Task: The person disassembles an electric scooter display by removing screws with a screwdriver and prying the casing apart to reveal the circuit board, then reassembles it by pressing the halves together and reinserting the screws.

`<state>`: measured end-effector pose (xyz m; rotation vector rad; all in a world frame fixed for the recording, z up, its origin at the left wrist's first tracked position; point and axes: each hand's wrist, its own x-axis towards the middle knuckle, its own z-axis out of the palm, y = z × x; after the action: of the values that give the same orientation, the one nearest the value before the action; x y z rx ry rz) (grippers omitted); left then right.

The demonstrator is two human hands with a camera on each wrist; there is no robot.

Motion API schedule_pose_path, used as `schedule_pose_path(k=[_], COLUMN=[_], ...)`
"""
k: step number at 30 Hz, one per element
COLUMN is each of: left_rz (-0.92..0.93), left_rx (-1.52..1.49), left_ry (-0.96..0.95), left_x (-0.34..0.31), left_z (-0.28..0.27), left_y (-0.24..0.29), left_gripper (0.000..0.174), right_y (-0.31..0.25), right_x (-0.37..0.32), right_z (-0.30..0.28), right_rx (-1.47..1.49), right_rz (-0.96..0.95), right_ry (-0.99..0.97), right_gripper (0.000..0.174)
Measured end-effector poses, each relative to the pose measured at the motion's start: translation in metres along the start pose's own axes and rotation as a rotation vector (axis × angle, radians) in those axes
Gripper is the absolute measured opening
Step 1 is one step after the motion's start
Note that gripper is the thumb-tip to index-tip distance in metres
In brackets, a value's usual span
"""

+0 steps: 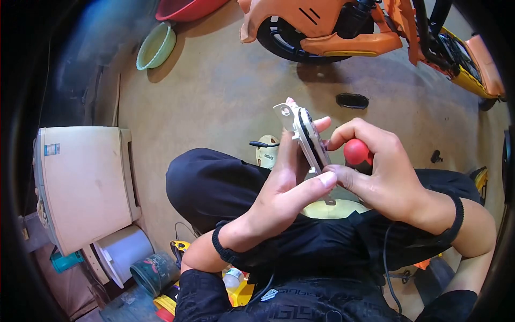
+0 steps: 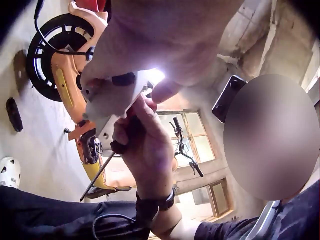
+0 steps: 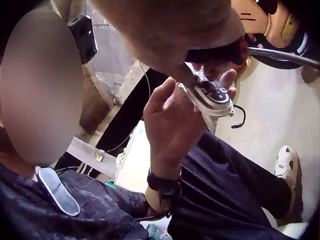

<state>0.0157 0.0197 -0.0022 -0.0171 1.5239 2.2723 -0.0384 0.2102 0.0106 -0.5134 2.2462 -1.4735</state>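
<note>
In the head view my left hand (image 1: 273, 201) grips a flat, pale plastic housing (image 1: 306, 140) that stands on edge, its thumb along the near side. A dark, glossy face with markings (image 3: 218, 95) shows on the housing in the right wrist view. My right hand (image 1: 397, 174) holds a screwdriver (image 1: 357, 152) with a red and black handle against its palm. Its metal shaft (image 2: 97, 176) points away from the housing in the left wrist view. The right thumb and index fingertips are right at the housing's face; what they pinch there is hidden. A black cable plug (image 1: 261, 144) hangs beyond the left hand.
An orange electric scooter (image 1: 348, 45) stands at the back. On the floor lies a dark oval piece (image 1: 352, 100). A green basin (image 1: 156, 46) and red basin (image 1: 188, 8) sit back left, with a white cabinet (image 1: 86, 185) and a white bucket (image 1: 126, 249) at left.
</note>
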Motion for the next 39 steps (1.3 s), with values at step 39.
schedule_pose_path(k=[39], left_rz=[0.062], left_rx=[-0.168], left_ry=[0.066], left_x=[0.006], left_z=[-0.001], left_y=[-0.001], left_gripper=[0.095], right_y=[0.000], right_x=[0.001], right_z=[-0.011], right_rx=[0.470], right_rz=[0.168], right_ry=[0.071], right_gripper=[0.033])
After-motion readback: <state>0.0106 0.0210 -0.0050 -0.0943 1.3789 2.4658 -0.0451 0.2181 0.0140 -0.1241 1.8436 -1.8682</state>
